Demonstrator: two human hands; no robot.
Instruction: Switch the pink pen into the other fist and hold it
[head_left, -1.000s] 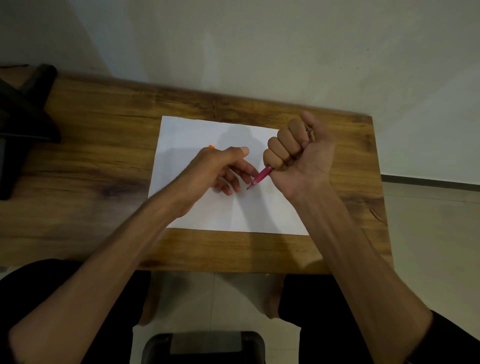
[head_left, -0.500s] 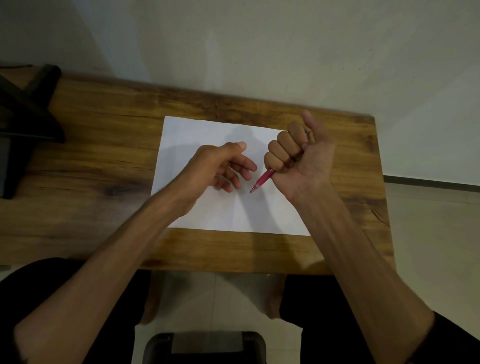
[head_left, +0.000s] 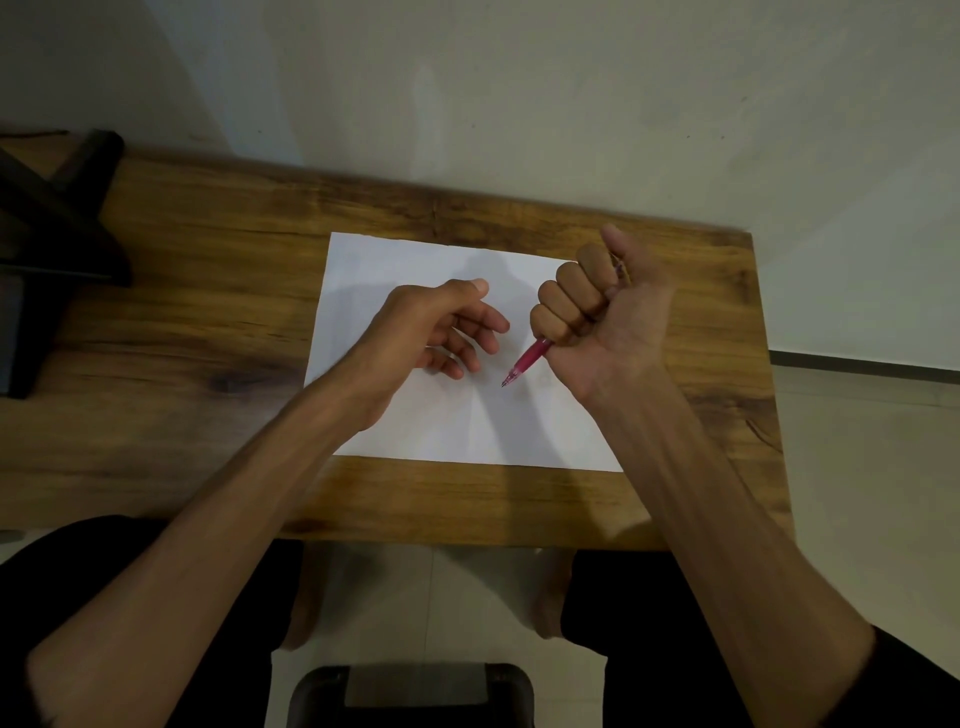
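Red pen slants above the white paper at the counter middle, tip pointing down-left. Its barrel runs up inside the right hand, a clenched fist grip. Left hand hovers beside, fingers loose.

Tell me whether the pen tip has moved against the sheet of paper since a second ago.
Cannot tell: the pen tip sits at nearly the same spot on the paper; any slight shift could be camera motion.
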